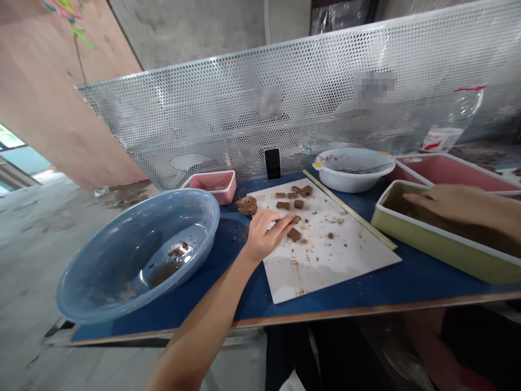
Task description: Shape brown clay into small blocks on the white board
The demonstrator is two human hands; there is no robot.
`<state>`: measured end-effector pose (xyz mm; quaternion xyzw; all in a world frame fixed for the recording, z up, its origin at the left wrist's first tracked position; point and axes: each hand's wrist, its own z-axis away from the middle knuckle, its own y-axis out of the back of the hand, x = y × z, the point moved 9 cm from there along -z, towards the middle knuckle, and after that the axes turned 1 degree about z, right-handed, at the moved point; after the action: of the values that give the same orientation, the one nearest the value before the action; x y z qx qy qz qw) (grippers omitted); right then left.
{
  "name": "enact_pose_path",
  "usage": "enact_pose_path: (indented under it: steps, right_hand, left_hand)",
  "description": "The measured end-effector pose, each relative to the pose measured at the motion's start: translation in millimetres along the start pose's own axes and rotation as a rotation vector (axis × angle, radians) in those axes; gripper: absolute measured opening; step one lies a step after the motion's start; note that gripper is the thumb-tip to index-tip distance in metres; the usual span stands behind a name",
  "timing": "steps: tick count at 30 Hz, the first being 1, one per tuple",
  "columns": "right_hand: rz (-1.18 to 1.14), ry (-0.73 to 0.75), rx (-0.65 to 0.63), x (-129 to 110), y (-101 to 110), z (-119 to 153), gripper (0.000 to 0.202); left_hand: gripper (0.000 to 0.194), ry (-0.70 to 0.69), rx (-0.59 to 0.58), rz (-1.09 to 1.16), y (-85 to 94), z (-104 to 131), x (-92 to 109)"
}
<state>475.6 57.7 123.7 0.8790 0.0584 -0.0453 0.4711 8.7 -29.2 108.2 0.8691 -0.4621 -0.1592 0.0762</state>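
My left hand reaches over the left part of a white board, palm down. Its fingers are stretched out and partly apart, with the tips touching or just over a small brown lump. A brown block lies right beside the fingers. Several short brown pieces sit farther back on the board, among scattered crumbs. Just behind my left hand, a rough brown clump rests at the board's left edge. My right hand is out of view.
A large blue basin stands left, a small pink tub and phone behind. A wooden strip lies along the board. Another person's hand is in a green tub at right, near a white basin.
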Motion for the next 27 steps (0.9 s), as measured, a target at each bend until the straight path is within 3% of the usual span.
enact_pose_path:
  steps: [2,4,7,10,12,16,27]
  right_hand:
    - [0.008,0.095,-0.113,-34,-8,-2,0.109]
    - [-0.154,0.281,-0.075,-95,1,3,0.093]
    - [-0.437,0.541,-0.040,-195,11,27,0.054]
    - [-0.646,0.679,0.050,-259,6,55,0.040]
    - [-0.701,0.624,0.127,-272,-7,67,0.042]
    - [-0.714,0.529,0.192,-269,-30,86,0.044]
    - [-0.679,0.551,0.091,-270,-40,95,0.049]
  left_hand:
    - [0.027,0.016,-0.023,-0.002,-4.0,4,-3]
    - [0.022,0.018,-0.049,0.016,-7.7,4,-4]
    - [0.015,0.012,-0.075,0.050,-10.8,1,-4]
    - [0.010,0.029,-0.105,0.062,-14.4,-3,-4]
    - [0.008,0.050,-0.119,0.063,-16.8,-3,-6]
    - [0.007,0.070,-0.134,0.077,-20.6,-2,-7]
    - [0.006,0.095,-0.121,0.093,-20.1,-6,-7]
